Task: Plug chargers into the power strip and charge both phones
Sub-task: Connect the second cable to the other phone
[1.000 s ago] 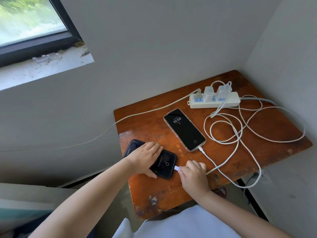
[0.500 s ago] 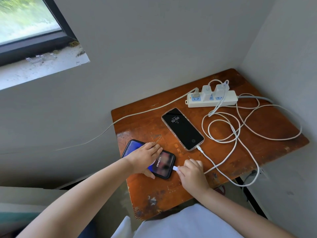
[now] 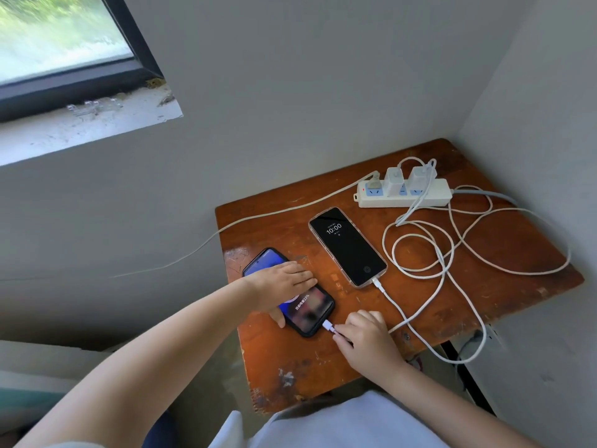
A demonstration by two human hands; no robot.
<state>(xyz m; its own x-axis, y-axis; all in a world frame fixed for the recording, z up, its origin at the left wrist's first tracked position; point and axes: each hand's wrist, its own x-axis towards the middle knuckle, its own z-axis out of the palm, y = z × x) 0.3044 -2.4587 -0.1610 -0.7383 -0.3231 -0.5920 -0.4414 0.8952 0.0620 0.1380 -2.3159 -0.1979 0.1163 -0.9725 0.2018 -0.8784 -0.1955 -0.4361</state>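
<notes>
A white power strip (image 3: 433, 197) lies at the back of the small wooden table (image 3: 500, 253), with two white chargers (image 3: 407, 179) plugged into it. A phone in a clear case (image 3: 347, 247) lies mid-table showing 10:00, a white cable in its near end. A dark phone (image 3: 310, 313) lies at the front left with its screen lit. My left hand (image 3: 281, 282) presses flat on it. My right hand (image 3: 365, 334) pinches the white cable plug (image 3: 329, 326), which sits at the dark phone's near end.
Loose loops of white cable (image 3: 420, 253) cover the right half of the table and hang over its front edge. The strip's cord (image 3: 258, 218) runs off to the left. Walls close in behind and to the right; a window (image 3: 64, 43) is upper left.
The dark phone's screen has gone from black to lit. My right hand pushed the plug against the phone's end. My left hand stayed pressing on the phone.
</notes>
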